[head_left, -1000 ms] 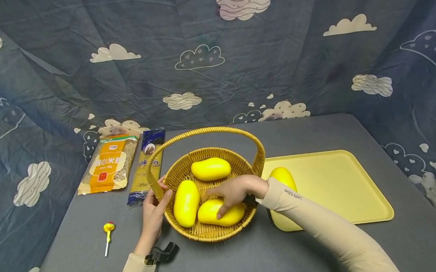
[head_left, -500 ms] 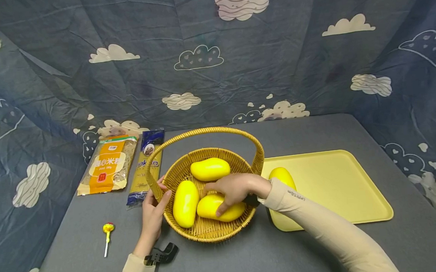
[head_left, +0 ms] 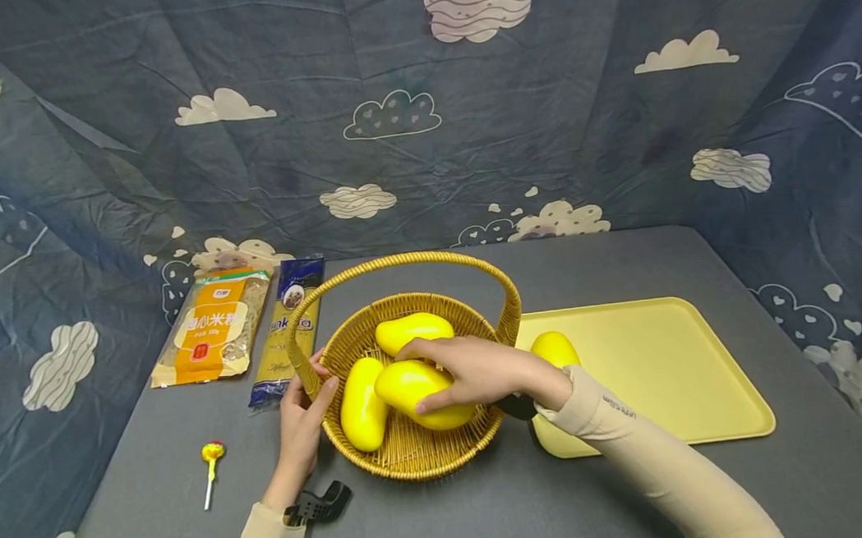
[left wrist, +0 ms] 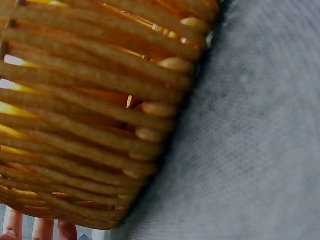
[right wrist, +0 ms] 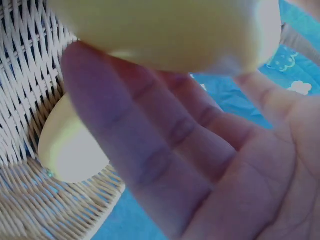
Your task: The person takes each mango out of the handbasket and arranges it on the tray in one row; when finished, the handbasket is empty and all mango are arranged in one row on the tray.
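A wicker basket (head_left: 414, 472) with a tall arched handle stands mid-table. My left hand (head_left: 300, 425) grips its left side at the foot of the handle; in the left wrist view fingertips (left wrist: 42, 229) show past the woven wall. My right hand (head_left: 485, 370) holds a yellow mango (head_left: 403, 384) over the basket, thumb on the near side and fingers on the far side. From the right wrist, that mango (right wrist: 165, 35) is raised above the fingers. Two other mangoes lie inside, one at the left (head_left: 361, 409) and one at the back (head_left: 408, 328).
A yellow tray (head_left: 674, 369) lies right of the basket with another mango (head_left: 554, 348) at its left end, partly behind the right sleeve. To the left are an orange-labelled food bag (head_left: 212, 328), a blue-and-gold pasta packet (head_left: 287, 335) and a lollipop (head_left: 211, 463). A cloud-patterned cloth hangs behind.
My right hand has lifted the front mango off the basket floor, and its left end now overlaps the left mango in view. The left hand has stayed on the basket.
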A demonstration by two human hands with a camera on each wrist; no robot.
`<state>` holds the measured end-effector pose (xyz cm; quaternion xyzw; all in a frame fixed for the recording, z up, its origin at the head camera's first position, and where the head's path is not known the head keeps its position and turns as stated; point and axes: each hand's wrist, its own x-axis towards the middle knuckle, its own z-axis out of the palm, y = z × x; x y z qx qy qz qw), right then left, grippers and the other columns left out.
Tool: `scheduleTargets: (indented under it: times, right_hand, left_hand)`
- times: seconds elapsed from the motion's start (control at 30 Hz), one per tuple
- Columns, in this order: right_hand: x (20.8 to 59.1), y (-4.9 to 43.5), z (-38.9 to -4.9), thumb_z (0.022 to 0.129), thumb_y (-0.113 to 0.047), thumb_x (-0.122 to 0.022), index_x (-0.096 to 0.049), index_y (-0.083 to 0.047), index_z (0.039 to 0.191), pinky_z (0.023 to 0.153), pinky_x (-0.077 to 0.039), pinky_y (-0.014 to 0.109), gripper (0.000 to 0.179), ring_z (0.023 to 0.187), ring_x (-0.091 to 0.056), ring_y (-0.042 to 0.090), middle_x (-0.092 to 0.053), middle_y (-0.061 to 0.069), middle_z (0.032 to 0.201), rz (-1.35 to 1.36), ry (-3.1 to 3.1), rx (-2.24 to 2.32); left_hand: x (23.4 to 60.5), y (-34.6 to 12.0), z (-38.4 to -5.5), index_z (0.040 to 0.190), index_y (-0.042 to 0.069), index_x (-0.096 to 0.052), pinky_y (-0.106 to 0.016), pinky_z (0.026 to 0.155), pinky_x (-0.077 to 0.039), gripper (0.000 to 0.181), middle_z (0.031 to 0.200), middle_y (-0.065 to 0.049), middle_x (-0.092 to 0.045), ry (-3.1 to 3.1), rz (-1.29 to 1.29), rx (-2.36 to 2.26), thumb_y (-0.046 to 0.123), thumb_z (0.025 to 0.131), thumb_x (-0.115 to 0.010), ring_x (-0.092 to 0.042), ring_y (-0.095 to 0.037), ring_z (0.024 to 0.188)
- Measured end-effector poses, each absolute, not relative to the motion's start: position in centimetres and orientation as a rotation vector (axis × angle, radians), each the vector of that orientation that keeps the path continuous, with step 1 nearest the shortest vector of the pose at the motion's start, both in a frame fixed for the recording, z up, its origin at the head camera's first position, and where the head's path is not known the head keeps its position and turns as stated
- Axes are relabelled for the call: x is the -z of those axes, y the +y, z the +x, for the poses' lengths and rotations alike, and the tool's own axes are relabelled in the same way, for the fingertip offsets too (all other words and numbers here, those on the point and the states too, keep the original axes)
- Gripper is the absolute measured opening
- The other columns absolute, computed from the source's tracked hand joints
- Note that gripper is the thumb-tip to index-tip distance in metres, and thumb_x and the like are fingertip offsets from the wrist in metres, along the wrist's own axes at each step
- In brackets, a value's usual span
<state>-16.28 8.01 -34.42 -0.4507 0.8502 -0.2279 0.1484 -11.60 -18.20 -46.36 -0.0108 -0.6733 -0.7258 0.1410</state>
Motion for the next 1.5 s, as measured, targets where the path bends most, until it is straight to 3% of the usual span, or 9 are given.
scheduleTargets:
  times: [0.23,0.47,0.63,0.8,1.1,1.3,1.5]
  right_hand:
    - [34.0,8.9,-14.6,0.084,-0.051,-0.067,-0.043,-0.026,0.135,0.08,-0.044,0.027,0.062,0.096,-0.051,0.006,-0.054,-0.009,0.121,-1.274,2.571,0.818]
    - [34.0,10.6,-13.0,0.083,-0.05,-0.069,-0.041,-0.026,0.138,0.084,-0.047,0.032,0.066,0.1,-0.051,0.007,-0.051,-0.01,0.126,-1.234,2.651,1.096]
    - [34.5,12.0,-11.9,0.081,-0.033,-0.076,-0.042,-0.025,0.138,0.079,-0.049,0.035,0.067,0.099,-0.053,0.01,-0.05,-0.009,0.131,-1.201,2.663,1.345]
    - [34.7,13.4,-11.3,0.074,-0.013,-0.083,-0.045,-0.014,0.136,0.071,-0.051,0.031,0.072,0.094,-0.056,0.016,-0.055,-0.002,0.124,-1.201,2.676,1.543]
    - [35.4,17.3,-11.6,0.064,0.008,-0.081,-0.046,0.002,0.131,0.071,-0.048,0.024,0.076,0.094,-0.058,0.019,-0.057,0.011,0.119,-1.161,2.739,1.922]
    - [35.8,20.5,-12.4,0.066,0.016,-0.075,-0.042,0.002,0.132,0.072,-0.045,0.021,0.075,0.092,-0.057,0.016,-0.057,0.006,0.114,-0.854,2.884,1.974]
    - [36.7,23.1,-13.2,0.077,0.01,-0.071,-0.04,-0.007,0.136,0.073,-0.042,0.02,0.069,0.091,-0.053,0.015,-0.054,0.0,0.108,-0.354,2.966,2.021]
  left_hand:
    - [46.4,-18.4,-11.6,0.109,-0.01,-0.048,-0.025,0.1,-0.035,0.023,0.141,-0.012,-0.044,-1.94,-0.035,2.107,0.003,0.092,-0.059,-0.038,-0.025,0.129]
    - [46.4,-18.4,-11.6,0.11,-0.009,-0.048,-0.025,0.099,-0.035,0.025,0.142,-0.011,-0.043,-1.952,-0.034,2.11,0.004,0.093,-0.06,-0.038,-0.025,0.129]
    - [46.4,-18.4,-11.8,0.11,-0.01,-0.048,-0.024,0.098,-0.036,0.025,0.141,-0.011,-0.044,-1.94,-0.047,2.119,0.003,0.092,-0.059,-0.038,-0.026,0.129]
    - [46.5,-18.4,-11.8,0.11,-0.01,-0.048,-0.024,0.099,-0.035,0.025,0.141,-0.012,-0.044,-1.938,-0.054,2.115,0.002,0.092,-0.059,-0.038,-0.025,0.129]
    - [46.5,-18.5,-11.8,0.11,-0.01,-0.048,-0.024,0.099,-0.035,0.025,0.141,-0.011,-0.044,-1.939,-0.044,2.107,0.003,0.092,-0.059,-0.038,-0.024,0.129]
    - [46.5,-18.5,-11.8,0.11,-0.01,-0.048,-0.024,0.099,-0.035,0.025,0.141,-0.01,-0.044,-1.944,-0.047,2.102,0.003,0.092,-0.059,-0.038,-0.024,0.13]
    - [46.5,-18.4,-11.8,0.109,-0.012,-0.048,-0.024,0.1,-0.034,0.025,0.141,-0.012,-0.044,-1.929,-0.055,2.103,0.001,0.092,-0.059,-0.038,-0.026,0.129]
